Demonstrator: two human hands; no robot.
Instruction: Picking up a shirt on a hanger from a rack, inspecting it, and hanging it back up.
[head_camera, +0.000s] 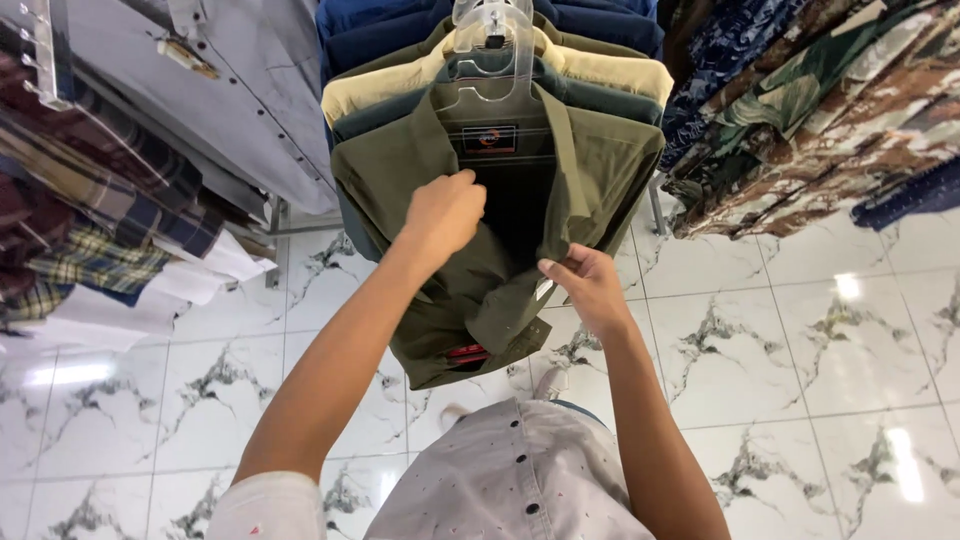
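Olive shirt hangs on clear hanger, front of rack. Left hand curled closed, gripping left placket. Right hand pinches right front edge. Marble floor below.

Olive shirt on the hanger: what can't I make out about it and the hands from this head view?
- Olive shirt: its buttons and inner front are lost in dark shadow inside the opening.
- Left hand: fingertips tucked behind the shirt's edge, so the grip is hidden.
- Right hand: pinches the other front edge; fingertips partly covered by cloth.
- Clear hanger: its hook is cut off by the top edge.
- Shirts behind: only collars and shoulders show.
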